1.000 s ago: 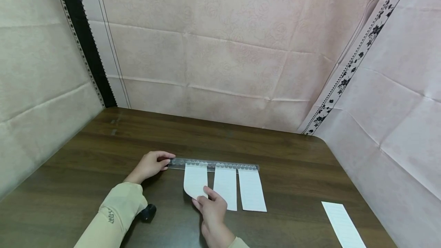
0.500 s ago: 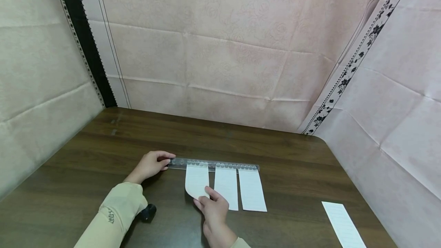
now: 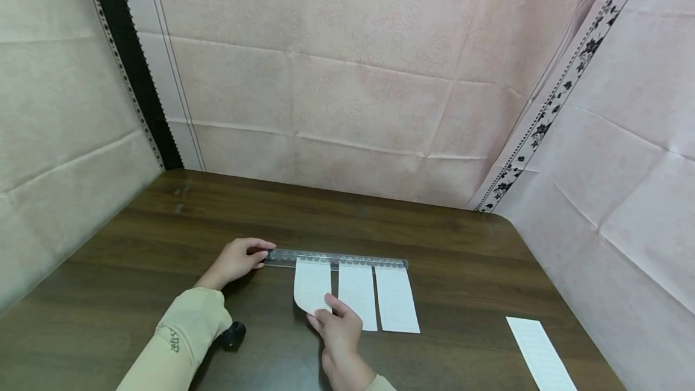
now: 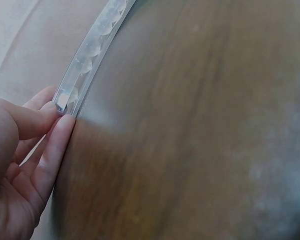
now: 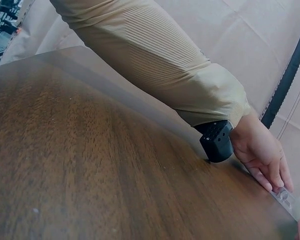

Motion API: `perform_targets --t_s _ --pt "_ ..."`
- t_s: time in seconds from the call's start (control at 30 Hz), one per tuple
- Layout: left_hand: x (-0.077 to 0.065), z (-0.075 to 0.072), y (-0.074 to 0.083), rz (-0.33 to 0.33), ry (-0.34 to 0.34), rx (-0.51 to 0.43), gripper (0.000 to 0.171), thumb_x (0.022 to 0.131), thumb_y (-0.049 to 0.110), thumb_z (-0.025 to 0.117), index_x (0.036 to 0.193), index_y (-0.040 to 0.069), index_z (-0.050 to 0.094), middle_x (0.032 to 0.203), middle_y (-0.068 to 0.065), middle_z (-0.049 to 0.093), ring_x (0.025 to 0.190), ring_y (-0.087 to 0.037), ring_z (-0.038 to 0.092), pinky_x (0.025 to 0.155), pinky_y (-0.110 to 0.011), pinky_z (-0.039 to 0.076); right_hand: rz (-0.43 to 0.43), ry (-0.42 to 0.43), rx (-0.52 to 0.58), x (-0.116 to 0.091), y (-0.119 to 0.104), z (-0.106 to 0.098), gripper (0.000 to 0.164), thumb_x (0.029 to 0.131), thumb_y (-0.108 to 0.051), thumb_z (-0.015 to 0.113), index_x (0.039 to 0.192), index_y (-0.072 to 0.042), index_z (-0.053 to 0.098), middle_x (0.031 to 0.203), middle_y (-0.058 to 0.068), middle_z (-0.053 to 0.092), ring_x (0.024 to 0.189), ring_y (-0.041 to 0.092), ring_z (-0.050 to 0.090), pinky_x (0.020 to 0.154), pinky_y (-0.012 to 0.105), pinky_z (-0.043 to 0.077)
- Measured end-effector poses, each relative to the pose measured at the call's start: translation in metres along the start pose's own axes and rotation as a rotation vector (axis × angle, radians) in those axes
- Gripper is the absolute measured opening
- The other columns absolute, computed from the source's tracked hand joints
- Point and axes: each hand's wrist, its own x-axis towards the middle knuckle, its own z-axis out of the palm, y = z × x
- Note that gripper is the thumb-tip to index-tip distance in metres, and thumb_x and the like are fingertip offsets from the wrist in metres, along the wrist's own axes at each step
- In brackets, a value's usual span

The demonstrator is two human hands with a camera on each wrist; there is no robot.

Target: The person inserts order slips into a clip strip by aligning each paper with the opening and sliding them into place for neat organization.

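A long clear plastic binding strip (image 3: 282, 256) with a row of rounded loops lies across the table. My left hand (image 3: 237, 261) grips its left end between thumb and fingers, seen close in the left wrist view on the strip (image 4: 92, 47). Three white lined paper slips hang from it towards me: a left slip (image 3: 312, 285), a middle slip (image 3: 355, 297) and a right slip (image 3: 398, 300). With thumb and fingers, my right hand (image 3: 342, 333) pinches the lower right corner of the left slip, whose bottom edge curls up. How their top edges sit in the loops is too small to tell.
Another lined paper slip (image 3: 540, 352) lies apart at the front right of the brown wooden table (image 3: 445, 294). Pale cloth walls (image 3: 353, 107) stand at the back and both sides. A black wrist camera (image 3: 233, 335) sits under my left sleeve.
My right hand and the left slip have shifted slightly to the right, closer to the middle slip. The left hand and the strip stay in place.
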Motion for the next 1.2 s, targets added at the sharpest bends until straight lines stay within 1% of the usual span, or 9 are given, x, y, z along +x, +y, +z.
perform_targets --t_s 0.23,0.47,0.63,0.9,1.2 --pt "-0.0004 -0.0007 0.0015 -0.009 0.001 0.006 0.022 0.092 0.004 0.058 0.111 0.006 0.068 0.114 -0.016 0.060 0.081 -0.015 0.059 0.069 -0.027 0.054 -0.008 0.002 0.001 -0.0035 -0.0009 0.0011 0.041 0.077 0.020 0.052 0.118 0.019 0.049 0.124 0.038 0.040 0.089 0.028 0.063 0.071 0.032 0.055" --pt "-0.0015 -0.0012 0.0017 -0.002 0.001 0.009 0.022 0.092 0.005 0.058 0.111 0.006 0.068 0.113 -0.016 0.060 0.081 -0.015 0.059 0.069 -0.027 0.054 -0.019 0.002 -0.018 -0.0058 -0.0016 0.0021 0.040 0.078 0.019 0.053 0.118 0.019 0.049 0.124 0.038 0.040 0.090 0.028 0.062 0.071 0.031 0.055" --pt "-0.0012 -0.0012 0.0012 -0.004 -0.002 -0.004 0.022 0.091 0.004 0.058 0.111 0.006 0.068 0.113 -0.016 0.060 0.080 -0.015 0.059 0.068 -0.026 0.054 -0.037 0.000 -0.023 -0.0049 -0.0018 0.0026 0.041 0.078 0.020 0.052 0.119 0.020 0.048 0.126 0.040 0.038 0.093 0.030 0.062 0.072 0.031 0.055" --pt "0.0000 -0.0013 0.0009 0.000 -0.005 -0.011 0.022 0.091 0.004 0.058 0.111 0.006 0.068 0.113 -0.016 0.060 0.081 -0.015 0.059 0.068 -0.026 0.054 -0.033 0.010 -0.037 -0.0048 -0.0031 0.0012 0.041 0.079 0.019 0.052 0.120 0.020 0.047 0.130 0.040 0.034 0.093 0.030 0.062 0.072 0.030 0.054" --pt "0.0002 -0.0015 0.0012 -0.024 -0.008 -0.011 0.022 0.091 0.004 0.058 0.112 0.007 0.067 0.114 -0.015 0.059 0.080 -0.015 0.059 0.069 -0.026 0.054 -0.058 0.019 -0.030 -0.0019 -0.0015 -0.0013 0.042 0.079 0.020 0.051 0.120 0.021 0.047 0.126 0.040 0.040 0.096 0.031 0.061 0.072 0.031 0.054"
